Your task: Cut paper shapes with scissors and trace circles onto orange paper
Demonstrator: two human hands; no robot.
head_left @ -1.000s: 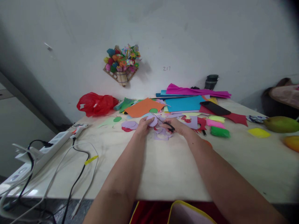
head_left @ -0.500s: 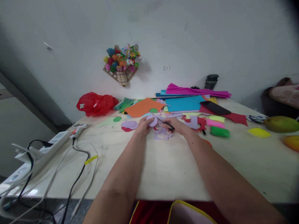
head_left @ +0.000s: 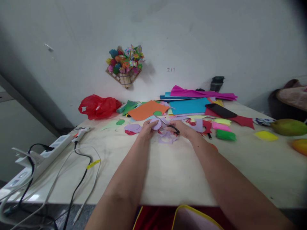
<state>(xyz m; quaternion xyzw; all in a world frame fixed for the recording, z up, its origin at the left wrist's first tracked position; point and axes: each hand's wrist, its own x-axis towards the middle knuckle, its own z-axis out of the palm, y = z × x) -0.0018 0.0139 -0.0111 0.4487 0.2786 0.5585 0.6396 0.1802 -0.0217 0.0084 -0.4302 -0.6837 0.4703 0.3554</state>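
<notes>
Between the forearms (head_left: 129,172), the near part of the desk (head_left: 177,179) lies open up to the lilac scraps (head_left: 169,141). Leftward, loose cables (head_left: 83,177) and a power strip (head_left: 55,145) obstruct (some cables hang over the edge), while coloured sheets (head_left: 148,111) and a phone (head_left: 220,111) crowd the back.

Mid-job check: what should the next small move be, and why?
I'd probably have the left hand turn the lilac disc slightly toward the scissors for a small snip along its edge. The left hand pinches the disc, while the right hand holds the scissors with the blades close by the disc's far edge; whether they touch it is too small to tell.
</notes>
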